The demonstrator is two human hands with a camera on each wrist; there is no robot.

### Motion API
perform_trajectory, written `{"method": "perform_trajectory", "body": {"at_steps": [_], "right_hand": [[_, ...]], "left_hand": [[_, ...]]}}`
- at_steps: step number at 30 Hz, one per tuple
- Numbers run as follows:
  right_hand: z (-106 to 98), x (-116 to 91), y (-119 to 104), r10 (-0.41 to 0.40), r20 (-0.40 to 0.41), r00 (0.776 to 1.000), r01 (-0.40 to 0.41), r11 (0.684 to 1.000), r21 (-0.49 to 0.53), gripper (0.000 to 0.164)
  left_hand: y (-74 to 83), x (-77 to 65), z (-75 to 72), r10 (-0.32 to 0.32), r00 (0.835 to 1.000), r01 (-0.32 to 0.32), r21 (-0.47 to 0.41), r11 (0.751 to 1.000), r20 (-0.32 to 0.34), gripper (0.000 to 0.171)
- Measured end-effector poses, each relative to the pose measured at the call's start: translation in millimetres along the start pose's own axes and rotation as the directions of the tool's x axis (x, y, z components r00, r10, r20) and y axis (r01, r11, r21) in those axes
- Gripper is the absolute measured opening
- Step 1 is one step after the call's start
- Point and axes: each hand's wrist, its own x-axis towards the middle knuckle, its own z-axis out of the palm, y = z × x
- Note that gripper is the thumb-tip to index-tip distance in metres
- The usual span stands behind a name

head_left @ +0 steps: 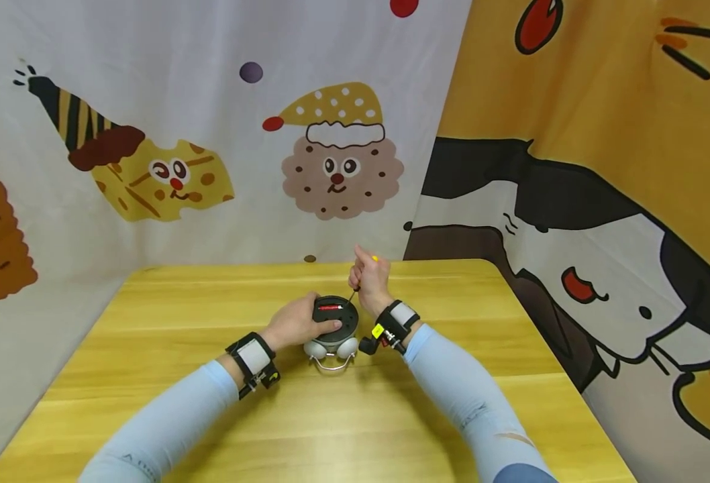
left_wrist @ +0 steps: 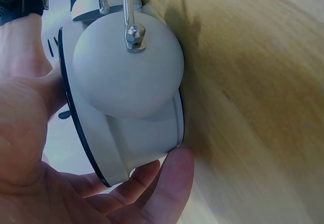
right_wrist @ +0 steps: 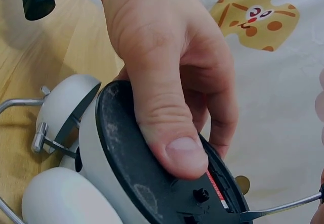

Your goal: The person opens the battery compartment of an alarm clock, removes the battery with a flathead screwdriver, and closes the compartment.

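A white twin-bell alarm clock (head_left: 347,325) lies with its black back upward, the bells and wire handle toward me. My left hand (head_left: 294,324) grips it from the left. Its thumb presses on the back, while the other fingers curl round the white body (left_wrist: 147,138) in the left wrist view. A red battery (head_left: 329,308) shows in the slot of the back. Between the curled fingers of my right hand (head_left: 373,276) is a screwdriver with a thin metal shaft (right_wrist: 283,205). Its flat tip meets the back near the battery slot. The handle is mostly hidden in the fist.
The clock is on a wooden table (head_left: 331,429), near the middle. Behind the table's far edge hangs a white cloth (head_left: 210,80) printed with cartoon food. An orange cloth (head_left: 602,87) with a cartoon animal hangs along the right side.
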Motion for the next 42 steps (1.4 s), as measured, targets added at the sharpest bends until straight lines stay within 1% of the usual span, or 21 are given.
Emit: {"method": "perform_trajectory", "body": {"at_steps": [6,10,15,18,21,25,28,38,40,42], "right_hand": [[6.9,6.1,-1.1,-0.009,0.007,1.0,0.009,1.0,-0.026,0.064],[11.0,7.8,-2.9,-0.013,0.027,1.0,0.014,0.999,-0.033,0.065],[11.1,8.9,-1.2,0.003,0.075,0.997,0.0,0.999,-0.039,0.069],[10.6,7.7,-0.8,0.004,0.127,0.992,0.001,0.999,-0.042,0.068],[10.5,9.2,-0.2,0.025,0.213,0.977,-0.018,0.999,-0.034,0.064],[10.3,12.8,-0.9,0.038,0.335,0.942,-0.024,0.999,-0.045,0.059],[9.5,13.3,-2.5,0.029,0.382,0.924,-0.004,0.998,-0.066,0.058],[4.8,10.4,-0.7,0.048,0.442,0.896,0.007,0.992,-0.123,0.056],[4.0,9.4,-0.1,0.052,0.433,0.9,0.008,0.991,-0.136,0.057],[2.5,8.0,0.6,0.057,0.405,0.913,0.003,0.989,-0.145,0.059]], "left_hand": [[-0.3,2.6,-7.8,0.002,1.0,-0.002,-0.003,1.0,0.0,0.076],[0.0,3.5,-11.6,0.003,1.0,-0.003,-0.001,1.0,0.002,0.078],[-0.5,3.5,-12.0,-0.009,1.0,0.009,0.008,1.0,0.017,0.08],[-1.1,2.8,-11.7,-0.015,1.0,0.015,0.007,1.0,0.025,0.08],[-1.2,2.4,-12.7,-0.014,1.0,0.014,0.001,1.0,0.023,0.078],[-1.6,3.5,-12.9,-0.009,1.0,0.009,0.0,1.0,0.019,0.074],[-1.9,4.0,-12.0,-0.007,1.0,0.007,0.001,1.0,0.027,0.074],[0.7,3.0,-8.3,-0.002,0.999,0.003,-0.012,1.0,0.033,0.072],[1.3,2.6,-7.7,-0.001,0.999,0.001,-0.01,1.0,0.034,0.072],[1.9,2.3,-7.1,0.002,0.999,-0.001,-0.008,1.0,0.037,0.073]]}}
